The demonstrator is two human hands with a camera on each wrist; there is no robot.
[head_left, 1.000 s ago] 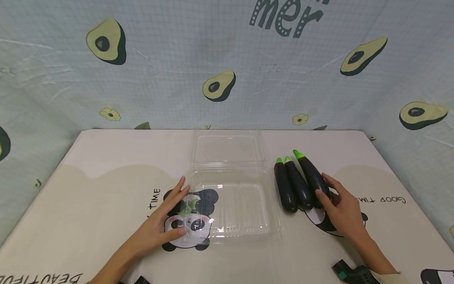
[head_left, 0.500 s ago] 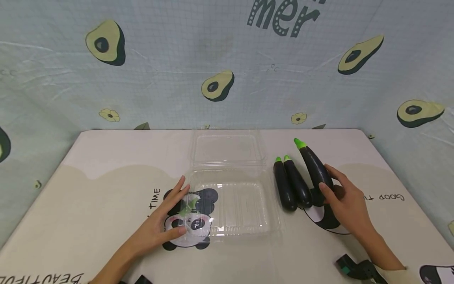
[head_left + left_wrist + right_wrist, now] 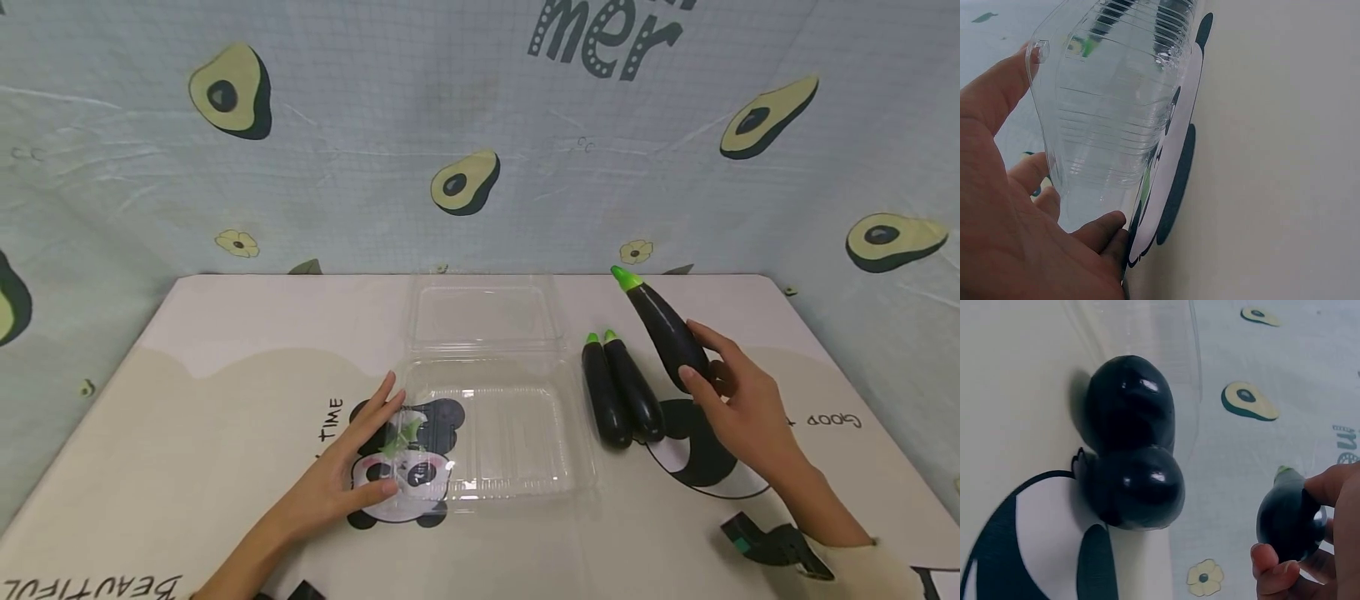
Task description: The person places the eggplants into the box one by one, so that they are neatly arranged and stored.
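My right hand (image 3: 746,408) grips a dark eggplant (image 3: 663,329) by its thick lower end, and its green stem tip points away to the upper left. The right wrist view shows this eggplant (image 3: 1285,519) between thumb and fingers, raised off the table. Two more eggplants (image 3: 606,400) lie side by side just left of it. A clear plastic clamshell box (image 3: 517,433) stands open in the middle, its lid (image 3: 483,312) laid back. At the box's left edge rests my left hand (image 3: 337,471) with fingers spread; in the left wrist view its fingertips touch the box wall (image 3: 1104,112).
The table (image 3: 225,450) has a printed mat with panda drawings (image 3: 401,475) and lettering. Behind it hangs a pale curtain (image 3: 337,100) with avocado prints. A black wrist device (image 3: 776,546) sits at the right forearm.
My right hand has lifted the rightmost eggplant up and away from the other two. The left hand stays at the box, and the other eggplants have not moved.
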